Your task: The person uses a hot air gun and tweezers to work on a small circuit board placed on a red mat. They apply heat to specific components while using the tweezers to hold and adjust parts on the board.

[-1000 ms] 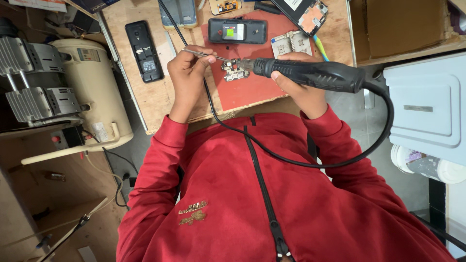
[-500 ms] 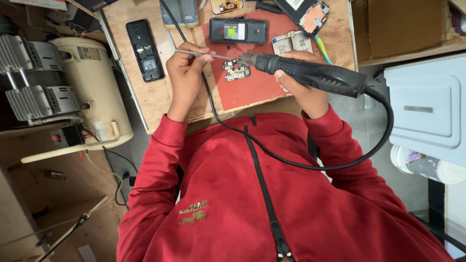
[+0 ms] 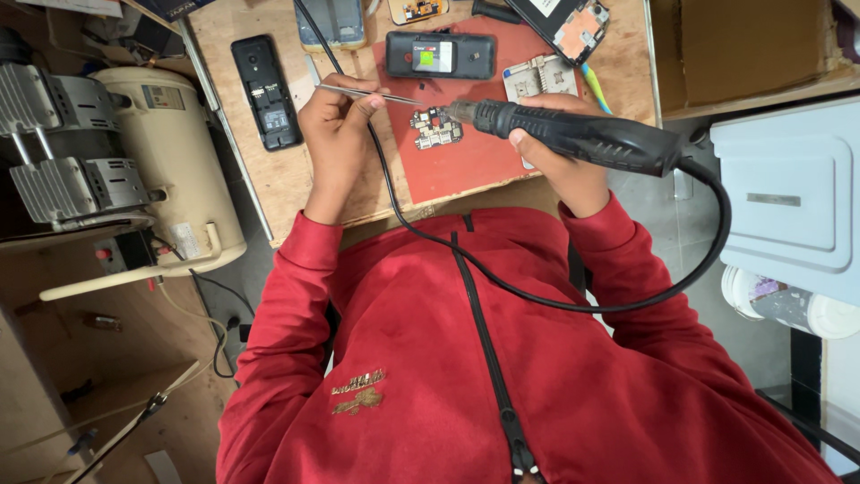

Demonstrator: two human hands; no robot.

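A: What is lying at the centre?

B: A small green-and-silver circuit board (image 3: 436, 128) is resting on the red rectangular mat (image 3: 466, 166), near the front edge of the plywood worktop (image 3: 269, 170). Its long axis is running roughly left to right.

A: And the hands?

B: The right hand (image 3: 560, 161) is wrapping its fingers around a black cylindrical hot-air handpiece (image 3: 573, 136), whose nozzle is pointing left at the board, long axis lying nearly level. The left hand (image 3: 336, 134) is pinching thin steel tweezers (image 3: 367, 92), tips aiming right toward the board's upper edge, probably so a part can be reached while heat is arriving.

A: Anything around?

B: A black cable (image 3: 573, 300) is looping over the red sweater (image 3: 502, 376). A black handset shell (image 3: 266, 90) is lying toward the left edge, and a black boxy device (image 3: 439, 56) is sitting behind the board.
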